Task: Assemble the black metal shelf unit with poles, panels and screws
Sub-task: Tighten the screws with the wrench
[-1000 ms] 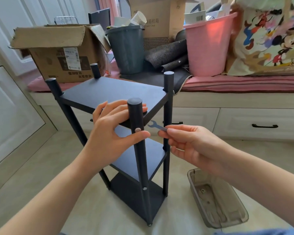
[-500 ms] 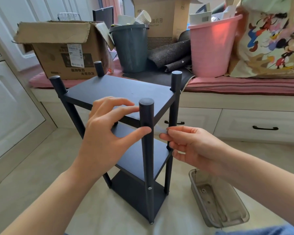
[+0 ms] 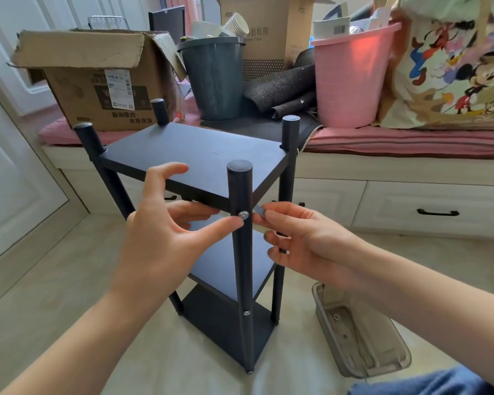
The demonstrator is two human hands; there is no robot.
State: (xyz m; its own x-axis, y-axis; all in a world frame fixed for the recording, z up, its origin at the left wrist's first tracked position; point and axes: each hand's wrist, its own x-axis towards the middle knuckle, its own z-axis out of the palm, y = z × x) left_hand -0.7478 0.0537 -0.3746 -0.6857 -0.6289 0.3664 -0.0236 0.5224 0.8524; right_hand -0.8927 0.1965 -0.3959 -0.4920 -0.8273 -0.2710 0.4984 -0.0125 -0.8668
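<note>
A black three-tier shelf unit (image 3: 200,149) stands upright on the floor with four round poles. The near pole (image 3: 240,252) carries a silver screw (image 3: 243,214) at the level of the top panel and another screw (image 3: 246,312) lower down. My left hand (image 3: 160,238) is spread beside this pole, thumb tip touching the upper screw, other fingers loose above and under the panel edge. My right hand (image 3: 300,238) pinches a small flat wrench (image 3: 259,210) just right of the pole; most of the wrench is hidden by the fingers and the pole.
A translucent plastic tray (image 3: 362,332) with small hardware lies on the floor at the right. Behind the shelf runs a bench with drawers holding a cardboard box (image 3: 97,81), a grey bin (image 3: 214,78), a pink bucket (image 3: 351,75) and a cartoon-print bag (image 3: 454,72).
My left hand has let go of the near pole and spread open, with only the thumb at the screw. My right hand has brought the wrench in close behind the pole.
</note>
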